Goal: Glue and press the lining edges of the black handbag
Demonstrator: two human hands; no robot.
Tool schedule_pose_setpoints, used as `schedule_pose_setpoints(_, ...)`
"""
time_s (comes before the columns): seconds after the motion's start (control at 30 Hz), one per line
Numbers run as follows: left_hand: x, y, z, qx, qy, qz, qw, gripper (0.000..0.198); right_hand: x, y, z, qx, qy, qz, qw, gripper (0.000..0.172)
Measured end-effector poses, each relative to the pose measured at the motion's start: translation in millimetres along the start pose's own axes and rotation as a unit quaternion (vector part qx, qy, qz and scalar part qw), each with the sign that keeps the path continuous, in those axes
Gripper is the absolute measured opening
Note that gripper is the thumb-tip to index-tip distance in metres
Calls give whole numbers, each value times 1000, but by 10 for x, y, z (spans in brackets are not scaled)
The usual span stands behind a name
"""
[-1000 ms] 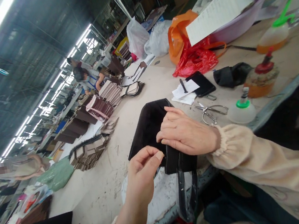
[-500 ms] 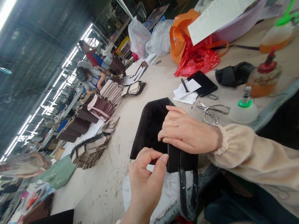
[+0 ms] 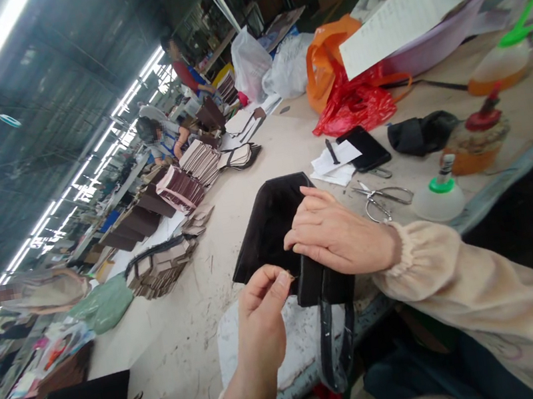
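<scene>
A black bag (image 3: 267,223) lies on the near edge of the table, its dark strap (image 3: 332,351), which looks wrapped in clear film, hanging over the side. My right hand (image 3: 335,232) is bent over the bag's edge and grips it from above. Beside that edge, my left hand (image 3: 266,307) has thumb and index finger pinched together. A tiny bit of something shows at those fingertips, too small to name. Under the bag is a white sheet (image 3: 235,339) with dark specks.
To the right lie scissors (image 3: 382,198), a black phone (image 3: 364,147), a green-collared bottle (image 3: 438,199) and a jar of amber liquid (image 3: 475,143). Farther back are a red plastic bag (image 3: 357,104) and a purple basin (image 3: 443,40). Stacked brown pieces (image 3: 160,267) stand left; several people work beyond.
My left hand has drawn slightly left and up, away from the bag's edge, still pinching. My right hand keeps its grip on the bag. A person in the background has shifted right.
</scene>
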State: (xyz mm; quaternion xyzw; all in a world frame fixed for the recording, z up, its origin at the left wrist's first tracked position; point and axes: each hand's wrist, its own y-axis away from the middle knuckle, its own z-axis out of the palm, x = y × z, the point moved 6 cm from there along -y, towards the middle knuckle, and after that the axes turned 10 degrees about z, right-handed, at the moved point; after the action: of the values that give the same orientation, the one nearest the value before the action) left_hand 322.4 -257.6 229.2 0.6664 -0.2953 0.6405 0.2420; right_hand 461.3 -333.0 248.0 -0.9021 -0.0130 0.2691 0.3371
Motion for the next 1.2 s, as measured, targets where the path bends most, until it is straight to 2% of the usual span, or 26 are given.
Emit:
schedule_pose_setpoints(0.23, 115, 38, -86, 40, 35, 75, 996, 18, 2, -1, 6, -5, -2, 3, 1000, 22)
schedule_pose_setpoints(0.3, 128, 51, -97, 33, -7, 89, 995, 18, 1, -2, 7, -4, -3, 2, 1000, 22)
schedule_pose_setpoints(0.37, 144, 59, -91, 9, -94, 105, 990, 10, 1, -3, 10, -3, -3, 0, 1000, 23)
schedule_pose_setpoints(0.4, 155, 61, -79, -9, -146, 115, 983, 6, 0, -3, 12, -3, -3, -1, 1000, 23)
schedule_pose_setpoints(0.53, 250, 63, -16, -70, -301, 184, 933, 13, 0, -1, 15, -4, -3, -2, 1000, 23)
schedule_pose_setpoints(0.63, 326, 54, 13, -77, -333, 227, 912, 9, 4, 1, 11, -2, -4, -1, 1000, 23)
schedule_pose_setpoints(0.8, 378, 36, 74, -73, -364, 235, 898, 9, 4, 3, 8, 2, -4, -3, 1000, 23)
schedule_pose_setpoints(1.0, 334, 86, 96, -56, -346, 234, 907, 13, 3, -3, -2, 0, 4, 4, 1000, 24)
schedule_pose_setpoints(1.2, 270, 178, -45, -3, -281, 210, 936, 13, 2, 2, -16, 6, -1, 3, 1000, 23)
